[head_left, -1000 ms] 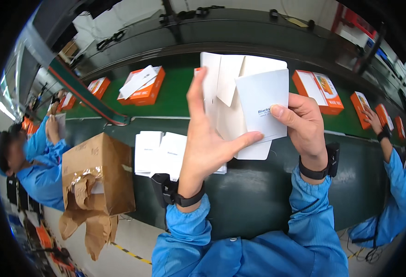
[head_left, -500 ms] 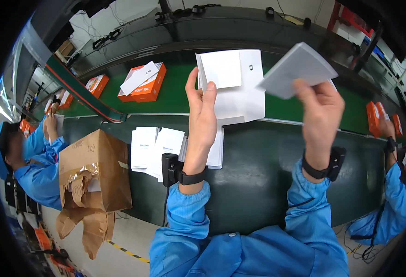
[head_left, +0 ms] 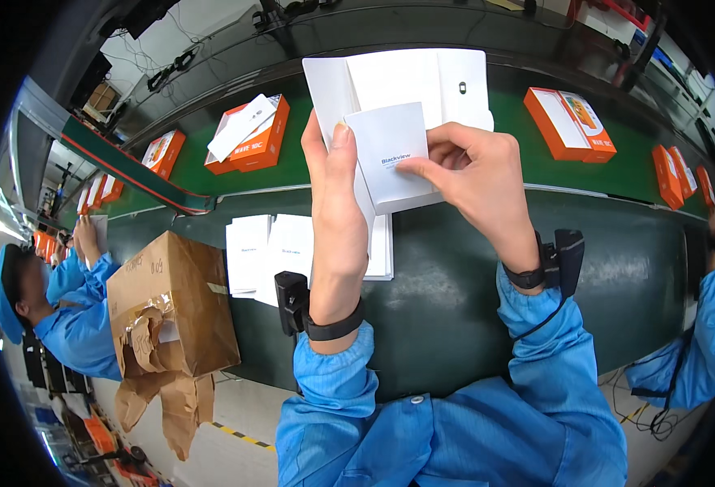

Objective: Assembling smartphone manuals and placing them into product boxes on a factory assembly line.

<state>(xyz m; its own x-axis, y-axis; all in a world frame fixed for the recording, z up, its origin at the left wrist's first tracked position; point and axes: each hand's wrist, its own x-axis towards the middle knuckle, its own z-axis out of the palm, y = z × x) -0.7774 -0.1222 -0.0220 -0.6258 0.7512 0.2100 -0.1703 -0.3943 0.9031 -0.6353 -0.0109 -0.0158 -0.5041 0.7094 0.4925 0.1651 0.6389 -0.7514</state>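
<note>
My left hand [head_left: 337, 183] grips an unfolded white cardboard insert [head_left: 406, 77] by its left flap, thumb in front and fingers behind. A small oval cutout shows in the insert's right panel. In front of it, a white booklet [head_left: 390, 178] with small print on its cover stands almost upright. My right hand [head_left: 475, 170] pinches the booklet's right edge between thumb and fingers. The booklet's left edge lies close to my left thumb; whether they touch I cannot tell. Below, partly behind my left forearm, more white booklets [head_left: 288, 247] lie in stacks on the dark green bench [head_left: 447, 300].
Orange boxes stand on the green belt: one [head_left: 248, 138] with a white insert across it, another open box [head_left: 568, 126] at right, several farther along. A torn brown carton [head_left: 174, 308] sits at the bench's left. Co-workers in blue [head_left: 77, 312] work at both sides.
My right hand has swung the booklet left, from out beside the insert to in front of it. The booklet's printed cover now faces me. An orange box formerly behind my right hand is uncovered.
</note>
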